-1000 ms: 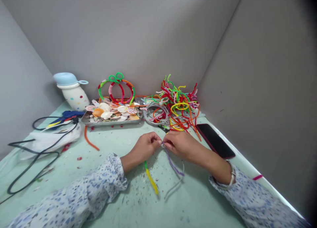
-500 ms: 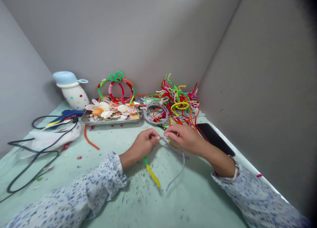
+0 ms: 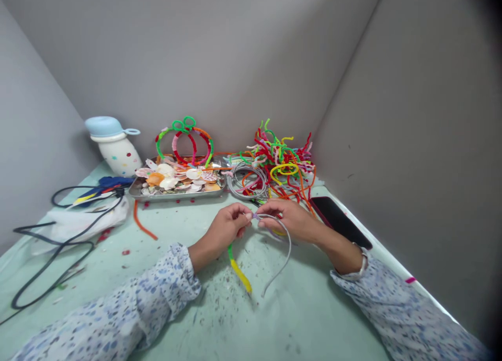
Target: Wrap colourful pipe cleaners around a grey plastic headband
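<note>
Above the table (image 3: 314, 314), left fingers (image 3: 240, 209) pinch the grey wire (image 3: 289, 242), right fingers (image 3: 272, 206) curling beside it, grip unclear.

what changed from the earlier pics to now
The purple strip, which hung toward the person, now trails behind the right hand, partly hidden. The grey wire now arcs past that hand's fingers, its free end slightly farther forward. The left hand still pinches the strip; the bottle stayed.
</note>
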`<control>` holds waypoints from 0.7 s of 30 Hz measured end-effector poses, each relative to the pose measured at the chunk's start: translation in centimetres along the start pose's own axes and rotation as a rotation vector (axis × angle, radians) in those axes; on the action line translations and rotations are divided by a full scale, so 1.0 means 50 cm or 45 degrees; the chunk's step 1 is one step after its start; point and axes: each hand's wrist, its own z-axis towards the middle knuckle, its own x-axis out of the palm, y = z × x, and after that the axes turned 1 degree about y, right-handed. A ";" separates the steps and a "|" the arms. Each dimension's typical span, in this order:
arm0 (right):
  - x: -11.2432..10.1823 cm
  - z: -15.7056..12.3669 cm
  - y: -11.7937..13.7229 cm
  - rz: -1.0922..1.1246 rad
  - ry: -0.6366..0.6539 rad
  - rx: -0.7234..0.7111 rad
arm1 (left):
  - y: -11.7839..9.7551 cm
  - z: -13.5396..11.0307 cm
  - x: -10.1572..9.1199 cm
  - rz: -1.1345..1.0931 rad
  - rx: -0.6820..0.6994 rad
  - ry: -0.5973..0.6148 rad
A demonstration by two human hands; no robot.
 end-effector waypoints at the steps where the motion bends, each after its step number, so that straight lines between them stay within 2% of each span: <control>1: 0.004 0.000 0.001 -0.011 -0.045 -0.005 | -0.001 0.000 0.000 -0.002 -0.003 -0.007; 6: 0.016 0.000 0.007 -0.106 -0.150 -0.096 | -0.002 -0.003 0.003 -0.034 -0.004 -0.004; 10: 0.011 -0.004 0.011 -0.200 -0.152 -0.200 | 0.001 -0.003 0.003 -0.061 -0.014 0.012; 14: 0.004 -0.010 0.012 -0.419 -0.136 -0.326 | 0.002 -0.002 0.000 -0.069 -0.026 0.066; 21: -0.001 -0.017 0.013 -0.718 -0.138 -0.519 | -0.015 -0.006 -0.002 -0.140 -0.207 0.176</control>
